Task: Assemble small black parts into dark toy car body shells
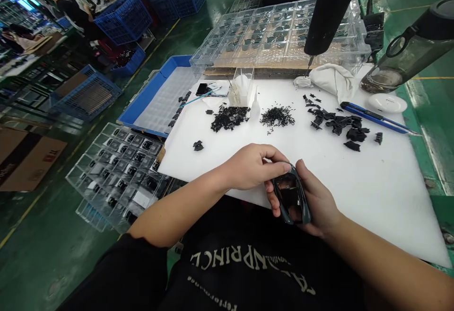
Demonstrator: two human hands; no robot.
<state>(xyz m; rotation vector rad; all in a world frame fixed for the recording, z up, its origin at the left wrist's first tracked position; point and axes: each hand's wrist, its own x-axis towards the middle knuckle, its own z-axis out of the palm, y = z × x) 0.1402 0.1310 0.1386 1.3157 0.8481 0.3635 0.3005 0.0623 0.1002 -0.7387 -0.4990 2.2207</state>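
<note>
Probably black casing (290,198) between both hands (248,166) (317,204)

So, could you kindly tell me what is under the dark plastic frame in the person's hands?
The right hand supports it from below, above the white foam sheet; the frame hides part of that palm.

white foam sheet (354,197), black plastic scraps (356,134), blue utility knife (372,118), white cloth (333,81)

The plastic frame (291,196) is glossy black over a white foam sheet (376,207) (blue-handled utility knife (372,118) far right); blue mesh crates (124,20) upper left.
</note>
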